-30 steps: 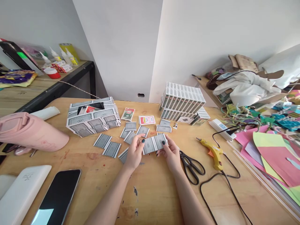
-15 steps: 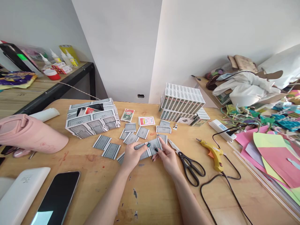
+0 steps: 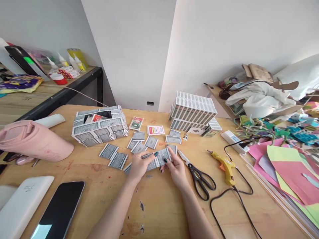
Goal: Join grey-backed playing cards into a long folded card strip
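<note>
the card-covered box (image 3: 99, 129) stands at left rear, opening upward, presumably for access to its contents. loose cards (image 3: 118, 160) lie between box and hands, patterned side up, probably for easy reach. the left hand (image 3: 140, 166) grips the left end of the held cards (image 3: 162, 157), thumb on top; the right hand (image 3: 177, 169) pinches the right end, thumb above, fingertips beneath. this two-ended grip, over the table (image 3: 99, 212), appears to keep the pieces level and aligned. the scissors (image 3: 191, 167) lie beside the right hand, handles toward the person, apparently convenient for pickup. the glue gun (image 3: 226, 165) rests farther right, nozzle directed away from the person.

not verifiable: the phone (image 3: 61, 205) is cut off below; the box interior is mostly dark; the left hand covers part of the held cards; whether these are joined cannot be determined.
</note>
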Demonstrator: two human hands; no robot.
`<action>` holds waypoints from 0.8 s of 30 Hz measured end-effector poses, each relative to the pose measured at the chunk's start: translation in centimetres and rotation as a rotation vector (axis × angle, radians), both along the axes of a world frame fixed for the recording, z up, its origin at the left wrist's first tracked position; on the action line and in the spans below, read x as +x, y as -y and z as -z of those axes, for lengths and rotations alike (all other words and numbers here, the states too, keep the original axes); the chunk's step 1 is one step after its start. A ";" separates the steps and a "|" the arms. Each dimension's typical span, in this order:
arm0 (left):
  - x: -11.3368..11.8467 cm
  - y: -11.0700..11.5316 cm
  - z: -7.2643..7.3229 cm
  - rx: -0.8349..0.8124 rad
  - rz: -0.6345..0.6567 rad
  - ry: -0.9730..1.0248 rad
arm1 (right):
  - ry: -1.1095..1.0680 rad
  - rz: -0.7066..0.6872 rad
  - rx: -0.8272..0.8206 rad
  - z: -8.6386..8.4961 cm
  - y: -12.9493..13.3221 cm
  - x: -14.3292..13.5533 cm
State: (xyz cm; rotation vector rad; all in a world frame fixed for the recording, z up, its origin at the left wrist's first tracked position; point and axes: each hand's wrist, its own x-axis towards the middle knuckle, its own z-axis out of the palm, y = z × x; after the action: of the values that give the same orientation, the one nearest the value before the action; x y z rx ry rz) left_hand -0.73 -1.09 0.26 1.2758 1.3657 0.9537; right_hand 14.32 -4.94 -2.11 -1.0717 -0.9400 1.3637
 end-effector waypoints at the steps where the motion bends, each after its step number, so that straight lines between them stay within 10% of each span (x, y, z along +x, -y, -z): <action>1: 0.1 0.0 -0.1 0.024 -0.005 -0.015 | 0.001 0.017 -0.002 -0.1 0.0 0.1; 7: -0.2 0.0 -0.7 0.053 -0.043 0.041 | 0.105 0.179 -0.055 -1.3 -1.1 1.4; 16: -0.9 1.1 -2.3 0.018 -0.005 0.036 | 0.962 0.217 -0.198 -4.7 -11.0 2.0; 24: -3.1 0.7 -1.0 0.011 -0.154 0.104 | 0.998 0.112 -0.313 -3.0 -15.7 1.1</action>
State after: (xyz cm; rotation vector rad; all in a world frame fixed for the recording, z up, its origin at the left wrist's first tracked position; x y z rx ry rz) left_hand -3.82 -1.83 1.27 1.1253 1.3937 1.1192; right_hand 15.45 10.73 0.88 -2.0957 -1.3504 0.8511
